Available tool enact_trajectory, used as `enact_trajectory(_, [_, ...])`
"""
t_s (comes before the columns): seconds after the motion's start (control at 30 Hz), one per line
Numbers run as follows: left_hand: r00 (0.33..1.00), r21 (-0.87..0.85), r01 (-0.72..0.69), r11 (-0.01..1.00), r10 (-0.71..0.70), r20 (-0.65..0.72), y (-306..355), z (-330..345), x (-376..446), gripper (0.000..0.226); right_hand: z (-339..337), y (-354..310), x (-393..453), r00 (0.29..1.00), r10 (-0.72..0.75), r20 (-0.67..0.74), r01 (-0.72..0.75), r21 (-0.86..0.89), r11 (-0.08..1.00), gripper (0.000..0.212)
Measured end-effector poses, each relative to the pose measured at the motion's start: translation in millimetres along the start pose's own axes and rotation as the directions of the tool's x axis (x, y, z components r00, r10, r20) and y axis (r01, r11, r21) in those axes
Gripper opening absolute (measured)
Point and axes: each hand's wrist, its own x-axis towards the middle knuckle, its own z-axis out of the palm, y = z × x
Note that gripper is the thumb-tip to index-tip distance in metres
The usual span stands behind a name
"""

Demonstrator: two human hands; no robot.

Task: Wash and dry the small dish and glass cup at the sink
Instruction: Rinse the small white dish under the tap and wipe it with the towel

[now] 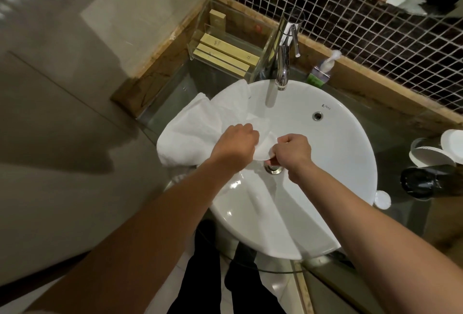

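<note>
Over the white round sink point(338, 163) both my hands meet above the drain point(273, 169). My left hand point(235, 142) is closed on a white towel point(200, 125) that drapes over the sink's left rim. My right hand point(293, 152) grips a small white dish point(263, 149) by its edge, with the towel pressed against it. The dish is partly hidden by my fingers and the cloth. A glass cup point(423, 142) stands on the counter at the far right, behind white lids. No water runs from the faucet point(283, 63).
A clear acrylic tray point(225, 45) with boxed toiletries stands back left of the faucet. A pump bottle point(322, 70) stands right of the faucet. White paper lids point(431, 157), a dark bottle point(423, 183) and a small white cap point(382, 199) crowd the right counter. Mosaic wall behind.
</note>
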Motion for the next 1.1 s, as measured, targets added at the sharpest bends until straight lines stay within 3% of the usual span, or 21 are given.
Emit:
enact_trajectory(0.13, [0.992,-0.035,0.12,0.992,-0.121,-0.041,-2,2,1,0.02,-1,-1,-4,0.996,-0.088,0.006,0.088,-0.152,0.984,0.023])
enact_trajectory(0.27, [0.997,-0.167,-0.033,0.985,0.02,-0.076,12,0,-4,0.023,-4,-3,-2,0.995,-0.1,0.025,0.103,-0.179,0.978,0.031])
enact_trajectory(0.4, [0.999,-0.026,-0.016,1.0,0.017,0.031,13,5,-4,0.024,-1,-6,-6,0.984,-0.17,0.052,0.178,-0.253,0.951,0.029])
enact_trajectory(0.57, [1.0,0.186,-0.008,0.983,0.007,0.007,-4,-12,2,0.022,3,-19,-9,0.979,-0.193,0.07,0.203,-0.188,0.961,0.028])
enact_trajectory(0.8, [0.99,0.215,0.059,0.975,-0.03,-0.139,-46,-49,1,0.035,38,-61,-16,0.941,-0.329,0.078,0.336,-0.115,0.935,0.027])
enact_trajectory(1.1, [0.981,0.236,0.155,0.959,-0.121,-0.153,-96,-65,6,0.046,82,-99,-9,0.929,-0.353,0.109,0.364,-0.108,0.925,0.032])
